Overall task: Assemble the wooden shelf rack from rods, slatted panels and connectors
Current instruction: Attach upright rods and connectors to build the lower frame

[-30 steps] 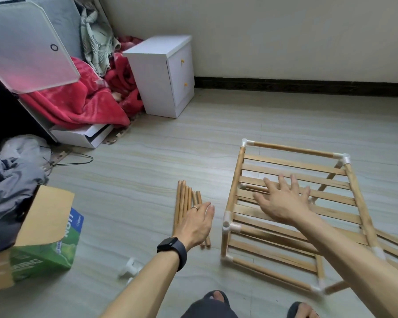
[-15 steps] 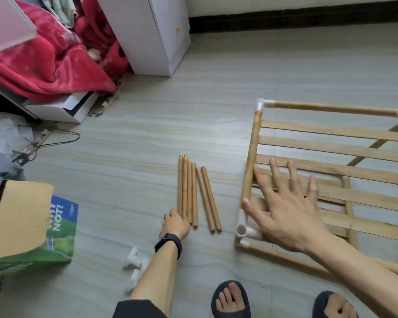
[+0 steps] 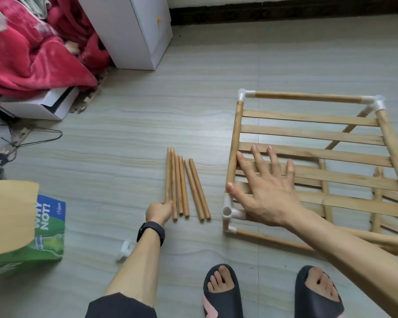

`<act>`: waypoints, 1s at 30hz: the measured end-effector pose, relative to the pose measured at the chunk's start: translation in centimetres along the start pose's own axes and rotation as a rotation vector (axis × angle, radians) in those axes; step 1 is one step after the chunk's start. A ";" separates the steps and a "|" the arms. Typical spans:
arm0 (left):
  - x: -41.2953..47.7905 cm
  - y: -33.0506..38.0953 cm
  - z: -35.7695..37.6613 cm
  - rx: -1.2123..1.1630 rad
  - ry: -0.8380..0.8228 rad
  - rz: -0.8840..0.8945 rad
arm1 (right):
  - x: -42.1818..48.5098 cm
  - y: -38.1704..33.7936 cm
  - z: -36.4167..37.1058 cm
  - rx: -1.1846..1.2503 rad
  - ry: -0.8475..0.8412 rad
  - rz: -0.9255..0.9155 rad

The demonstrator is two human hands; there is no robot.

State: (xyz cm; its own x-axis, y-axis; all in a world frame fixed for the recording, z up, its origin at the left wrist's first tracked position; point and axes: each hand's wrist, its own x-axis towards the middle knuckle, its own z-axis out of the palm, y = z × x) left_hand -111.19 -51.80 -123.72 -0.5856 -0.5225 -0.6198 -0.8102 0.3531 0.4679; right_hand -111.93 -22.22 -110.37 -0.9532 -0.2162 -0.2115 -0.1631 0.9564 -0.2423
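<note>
At the lower left of the frame a cardboard box (image 3: pixel 21 226) is cut by the edge, and above it a red blanket (image 3: pixel 32 53) runs out of view. The white cabinet (image 3: pixel 133 31) loses its top to the upper edge. On the floor (image 3: pixel 124 134) a small white connector (image 3: pixel 124 249) is half hidden behind the left forearm. The left hand (image 3: pixel 159 212) is curled round the near end of the leftmost rod (image 3: pixel 168 175); its fingertips are tucked out of sight. The loose rods (image 3: pixel 186 187) lie side by side in mid-frame, long axes running up the picture, the right two leaning leftward at their far ends. To the right stands the part-built rack (image 3: pixel 308 97) on the floor, its slats (image 3: pixel 308 134) running across the frame and its side rods running up it. Its right side is cut off by the frame edge, and the lower parts seen through the slats are hard to sort out. The right hand (image 3: pixel 267 191) lies flat on the slats with fingers spread wide, its thumb touching the white corner connector (image 3: pixel 230 213). Its forearm covers part of the near rail.
</note>
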 end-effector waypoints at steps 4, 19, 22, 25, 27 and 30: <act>-5.0 2.1 -3.6 -0.271 -0.184 0.273 | -0.3 -0.1 -1.0 0.024 -0.009 0.016; -19.2 7.6 -4.5 0.093 -0.367 0.813 | -6.6 -4.0 -16.5 0.742 0.285 -0.231; -18.9 6.5 -2.1 0.146 -0.370 0.770 | -7.9 -4.3 -16.5 0.790 0.311 -0.237; -19.0 5.9 -0.6 0.170 -0.300 0.729 | -8.7 -4.7 -15.3 0.765 0.320 -0.247; -18.9 5.3 0.1 0.170 -0.250 0.746 | -9.0 -4.6 -14.1 0.734 0.296 -0.226; -18.7 4.6 0.4 0.160 -0.201 0.776 | -8.8 -3.7 -13.6 0.766 0.268 -0.175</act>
State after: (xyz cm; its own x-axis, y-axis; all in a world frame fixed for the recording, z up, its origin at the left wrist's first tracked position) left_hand -103.99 -40.11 -110.21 -0.9623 0.0603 -0.2651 -0.1573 0.6717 0.7240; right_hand -106.35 -21.19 -94.72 -0.9742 -0.2031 0.0983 -0.1886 0.4933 -0.8491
